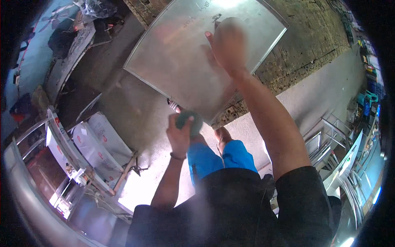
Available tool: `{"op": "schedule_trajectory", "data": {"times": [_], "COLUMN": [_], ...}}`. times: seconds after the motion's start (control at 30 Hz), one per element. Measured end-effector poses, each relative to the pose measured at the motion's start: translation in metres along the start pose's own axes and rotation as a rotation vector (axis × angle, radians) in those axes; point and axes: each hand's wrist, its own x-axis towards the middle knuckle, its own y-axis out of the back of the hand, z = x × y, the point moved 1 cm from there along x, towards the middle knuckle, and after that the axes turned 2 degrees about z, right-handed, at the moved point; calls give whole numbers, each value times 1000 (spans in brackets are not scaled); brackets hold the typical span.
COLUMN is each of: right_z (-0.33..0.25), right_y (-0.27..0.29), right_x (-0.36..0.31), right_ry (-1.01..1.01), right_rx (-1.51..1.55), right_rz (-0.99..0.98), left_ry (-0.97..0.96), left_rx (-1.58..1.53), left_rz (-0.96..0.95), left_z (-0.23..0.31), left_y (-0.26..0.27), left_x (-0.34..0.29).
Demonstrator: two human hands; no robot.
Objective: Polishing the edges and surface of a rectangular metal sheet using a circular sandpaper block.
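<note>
A framed sheet-metal panel [173, 61] with a dull, shiny face lies at an angle over a worn wooden bench, its near corner reaching toward my legs. Over the panel's right half is my right hand [231, 47], thumb stuck out to the left; the other fingers are smeared, and whether anything is under them cannot be seen. By the near corner, my left hand [177, 133] is closed round a dark green rounded thing [188, 120], blurred, kind unclear. A striped piece with a dark tip [173, 106] shows just beyond it, against the panel's edge.
The scarred wooden bench [306, 49] extends to the right. White wrapped boards [96, 140] lean at the left near a metal-framed rack [55, 131]. Metal frames and strips [333, 138] stand at the right. A bent grey sheet [74, 57] is at far left.
</note>
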Motion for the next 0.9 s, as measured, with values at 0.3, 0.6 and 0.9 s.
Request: {"op": "schedule_trajectory", "data": {"times": [0.3, 0.6, 0.9], "right_z": [-3, -3, -6], "right_y": [1, 2, -2], "right_x": [-1, -1, 0], "right_ry": [-5, 15, 13], "right_rx": [-7, -7, -36], "right_rz": [5, 18, 16], "left_ry": [38, 13, 40], "left_rx": [-75, -23, -17], "left_rz": [75, 61, -10], "left_z": [3, 7, -7], "left_y": [1, 2, 2], "left_x": [8, 1, -1]}}
